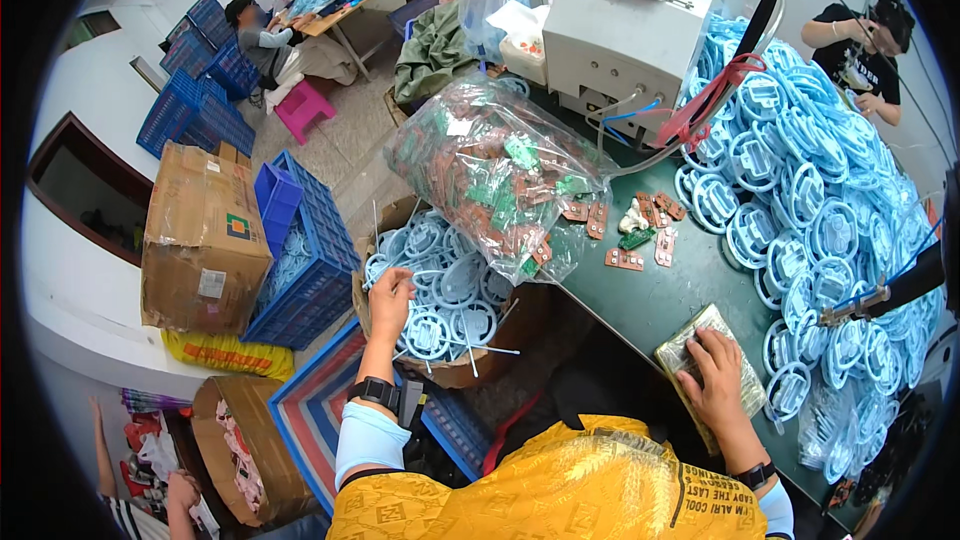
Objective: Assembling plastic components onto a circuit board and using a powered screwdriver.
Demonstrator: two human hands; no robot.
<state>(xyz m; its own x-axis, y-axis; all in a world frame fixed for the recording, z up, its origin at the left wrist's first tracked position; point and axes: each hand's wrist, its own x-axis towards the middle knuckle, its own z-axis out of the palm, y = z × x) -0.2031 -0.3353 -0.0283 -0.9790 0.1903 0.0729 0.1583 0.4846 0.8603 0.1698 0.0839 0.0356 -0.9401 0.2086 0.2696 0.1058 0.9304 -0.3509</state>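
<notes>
At the carton (460, 372) on my left, my left hand (390, 302) is over the light-blue round plastic parts (460, 282) inside. Its fingers are loosely bent and apart, and I see nothing held in them. My right hand (714, 380) lies with spread fingers on a flat, rectangular block (747, 378) at the green table's near edge. The block looks yellowish and wrapped; my palm hides part of it. Beyond both hands, a clear plastic bag (480, 155) of brown and green small pieces rests on the table's left edge. Several brown pieces (625, 259) lie loose beside it.
A large heap of light-blue parts (790, 190) covers the table's right side. A grey machine (625, 35) with cables stands at the back. Left are a blue crate (310, 275) and cardboard boxes (205, 240). People sit or stand at far left, far right and lower left.
</notes>
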